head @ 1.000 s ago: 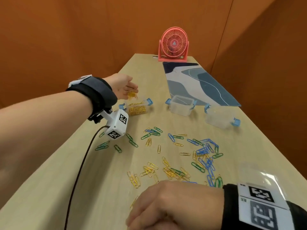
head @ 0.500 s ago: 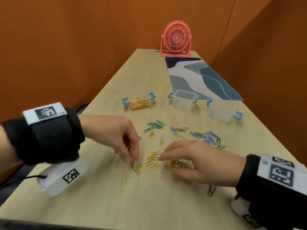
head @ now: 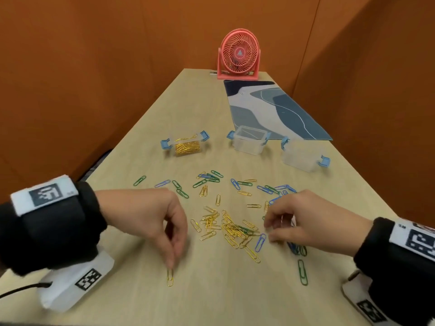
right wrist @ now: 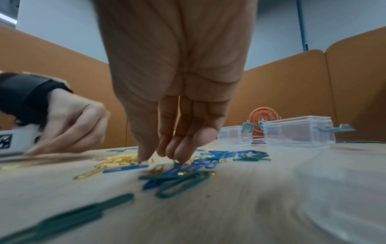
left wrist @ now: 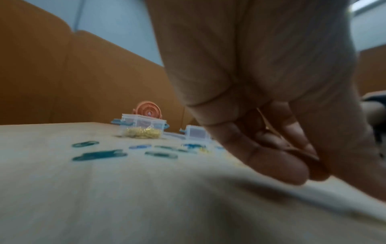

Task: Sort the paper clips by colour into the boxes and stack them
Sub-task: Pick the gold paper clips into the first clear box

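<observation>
The middle of the worktop is covered by scattered paper clips, with the left hand and right hand lowered at either side of the heap. Bare wood is left along the near edge and down the left side. Farther back, passage is narrowed by three boxes set in a row, with gaps between them. Behind these, the right strip is taken by a mat and the far end by a fan. Orange walls close both sides.

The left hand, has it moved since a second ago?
Yes. The left hand has come from above the box of gold clips back toward the person, its fingers now touching a lone gold clip.
</observation>
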A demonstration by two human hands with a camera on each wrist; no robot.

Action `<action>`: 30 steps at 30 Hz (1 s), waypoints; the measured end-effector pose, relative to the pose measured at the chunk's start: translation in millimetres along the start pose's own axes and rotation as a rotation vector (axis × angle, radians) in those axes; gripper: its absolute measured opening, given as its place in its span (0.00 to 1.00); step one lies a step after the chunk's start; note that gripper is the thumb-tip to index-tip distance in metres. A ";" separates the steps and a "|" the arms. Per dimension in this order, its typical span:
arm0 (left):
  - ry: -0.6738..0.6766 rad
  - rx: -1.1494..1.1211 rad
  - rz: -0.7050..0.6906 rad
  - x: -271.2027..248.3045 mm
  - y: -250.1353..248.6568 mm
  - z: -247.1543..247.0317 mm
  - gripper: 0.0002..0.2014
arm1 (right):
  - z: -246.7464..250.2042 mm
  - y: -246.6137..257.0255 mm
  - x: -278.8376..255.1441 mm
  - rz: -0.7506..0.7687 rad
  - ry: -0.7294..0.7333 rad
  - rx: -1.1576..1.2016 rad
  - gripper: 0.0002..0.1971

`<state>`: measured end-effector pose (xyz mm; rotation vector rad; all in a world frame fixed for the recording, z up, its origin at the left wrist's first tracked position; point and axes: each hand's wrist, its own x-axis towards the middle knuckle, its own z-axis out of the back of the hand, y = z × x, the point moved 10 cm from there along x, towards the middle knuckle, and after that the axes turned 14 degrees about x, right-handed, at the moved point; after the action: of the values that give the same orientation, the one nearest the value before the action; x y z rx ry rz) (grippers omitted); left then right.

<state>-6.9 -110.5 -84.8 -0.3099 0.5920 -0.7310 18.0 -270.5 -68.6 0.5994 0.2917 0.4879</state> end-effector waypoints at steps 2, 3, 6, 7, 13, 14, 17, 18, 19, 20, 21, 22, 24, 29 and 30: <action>0.065 -0.011 0.022 0.8 2.0 -15.6 0.06 | 5.3 -1.2 -1.8 -0.003 -0.025 0.033 0.07; 0.035 -0.009 0.025 4.9 1.0 -16.0 0.06 | 5.8 0.5 -1.2 0.009 -0.030 0.044 0.07; -0.195 0.094 0.004 21.1 -6.1 9.5 0.05 | -3.7 10.8 4.6 0.057 0.002 0.021 0.11; -0.272 0.121 -0.010 25.8 -10.3 20.0 0.06 | -7.7 14.0 7.6 0.069 0.009 0.007 0.12; -0.309 0.299 -0.032 64.3 -33.5 24.9 0.13 | -18.2 17.8 24.8 0.060 0.018 -0.051 0.05; -0.295 0.322 -0.027 67.9 -33.7 23.3 0.12 | -20.2 18.3 26.3 0.063 0.027 -0.056 0.04; -0.309 0.309 -0.006 66.2 -26.5 27.5 0.05 | -22.4 16.6 27.7 0.063 0.037 -0.077 0.04; -0.319 0.293 0.004 63.7 -23.8 29.4 0.03 | -21.5 15.9 27.2 0.063 0.030 -0.084 0.05; -0.339 0.266 0.016 61.2 -21.8 32.2 0.02 | -20.2 15.5 26.9 0.065 0.020 -0.086 0.05; -0.369 0.230 0.027 59.1 -21.6 35.8 0.02 | -19.1 15.5 26.5 0.068 0.011 -0.081 0.05; -0.401 0.193 0.040 57.7 -22.5 39.1 0.02 | -18.1 15.6 26.1 0.072 0.003 -0.072 0.05; -0.422 0.164 0.053 58.0 -23.7 41.5 0.04 | -17.2 16.0 25.9 0.073 -0.005 -0.063 0.05; -0.405 0.155 0.064 63.7 -26.3 39.8 0.09 | -14.1 16.5 25.6 0.067 -0.032 -0.054 0.05; -0.293 0.239 0.092 79.7 -26.2 25.5 0.06 | 15.7 1.4 17.4 -0.007 -0.208 -0.055 0.04; -0.287 0.234 0.095 79.9 -26.6 25.0 0.05 | 23.8 -4.7 13.8 -0.026 -0.241 -0.044 0.05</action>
<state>41.4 -183.9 -84.3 -0.1642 0.2447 -0.6430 40.8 -277.8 -54.3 0.6045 0.0599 0.3913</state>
